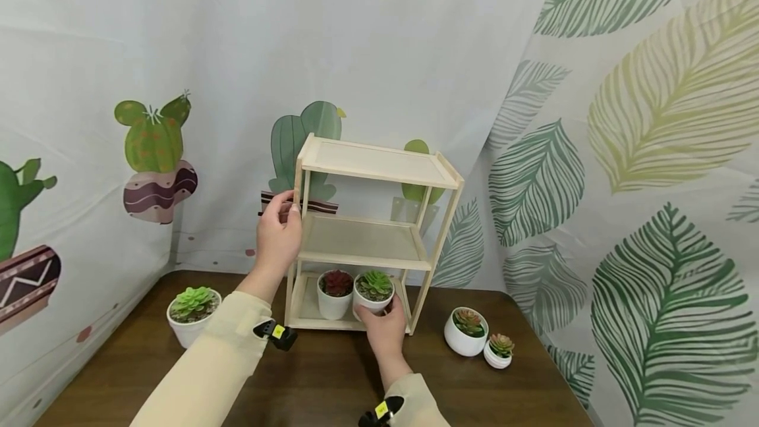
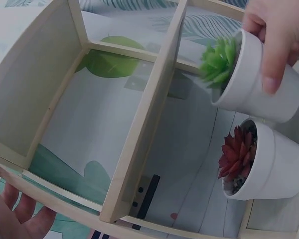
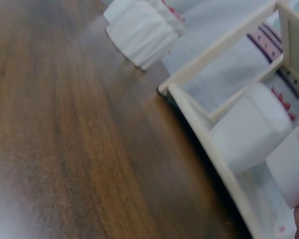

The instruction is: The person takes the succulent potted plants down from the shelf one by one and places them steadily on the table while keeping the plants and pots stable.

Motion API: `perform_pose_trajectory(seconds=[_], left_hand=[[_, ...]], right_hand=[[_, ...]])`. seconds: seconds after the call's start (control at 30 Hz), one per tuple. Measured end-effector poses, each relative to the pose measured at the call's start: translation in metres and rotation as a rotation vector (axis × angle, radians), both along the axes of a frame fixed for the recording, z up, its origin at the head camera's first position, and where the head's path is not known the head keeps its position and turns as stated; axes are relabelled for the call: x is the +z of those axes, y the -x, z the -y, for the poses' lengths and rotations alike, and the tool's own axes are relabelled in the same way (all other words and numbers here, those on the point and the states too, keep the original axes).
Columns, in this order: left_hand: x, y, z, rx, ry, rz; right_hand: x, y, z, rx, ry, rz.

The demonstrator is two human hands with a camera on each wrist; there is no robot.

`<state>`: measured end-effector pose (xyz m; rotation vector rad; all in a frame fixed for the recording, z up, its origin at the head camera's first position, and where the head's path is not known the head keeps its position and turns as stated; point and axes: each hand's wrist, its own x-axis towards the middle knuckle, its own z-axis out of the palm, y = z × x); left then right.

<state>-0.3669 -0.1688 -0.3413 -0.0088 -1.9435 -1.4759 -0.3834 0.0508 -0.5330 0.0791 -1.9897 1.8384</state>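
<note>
A three-tier pale wooden shelf (image 1: 364, 259) stands on a brown table. My left hand (image 1: 279, 229) holds its left upright, with fingers curled behind the post in the left wrist view. My right hand (image 1: 384, 331) grips a white pot with a green succulent (image 1: 375, 286) at the bottom tier's right side; whether its base touches the tier I cannot tell. Close beside it on that tier sits a white pot with a dark red succulent (image 1: 335, 294). In the left wrist view, the right thumb lies along the green succulent's pot (image 2: 259, 74).
Left of the shelf a potted light-green succulent (image 1: 192, 312) stands on the table (image 1: 320, 381). To the right are a round white pot with a reddish-green succulent (image 1: 466, 331) and a smaller potted succulent (image 1: 499, 352). A printed cloth (image 1: 379, 51) hangs behind.
</note>
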Motion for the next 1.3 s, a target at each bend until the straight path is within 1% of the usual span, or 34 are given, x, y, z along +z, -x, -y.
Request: perform_pose_trajectory(seconds=[0.23, 0.43, 0.63, 0.77, 0.93, 1.07, 1.2, 1.3], left_hand=[[0.002, 0.000, -0.001, 0.000, 0.010, -0.003], [0.002, 0.001, -0.002, -0.010, 0.011, -0.008], [0.001, -0.001, -0.001, -0.017, 0.006, -0.003], [0.001, -0.001, -0.001, -0.010, 0.006, 0.000], [0.003, -0.001, -0.001, -0.018, 0.000, 0.001], [0.003, -0.001, 0.000, -0.028, -0.005, 0.003], [0.003, -0.002, 0.000, -0.027, -0.009, 0.006], [0.002, -0.002, 0.001, -0.028, -0.003, 0.005]], right_hand=[[0.021, -0.025, -0.014, 0.117, -0.018, -0.006], [0.040, -0.049, -0.029, 0.164, -0.077, -0.004], [0.050, -0.064, -0.046, 0.201, -0.090, -0.019], [0.056, -0.070, -0.059, 0.198, -0.087, -0.021], [0.063, -0.078, -0.078, 0.192, -0.062, 0.013], [0.064, -0.084, -0.096, 0.166, -0.062, 0.044], [0.058, -0.090, -0.115, 0.091, -0.095, 0.080], [0.049, -0.092, -0.129, 0.021, -0.115, 0.093]])
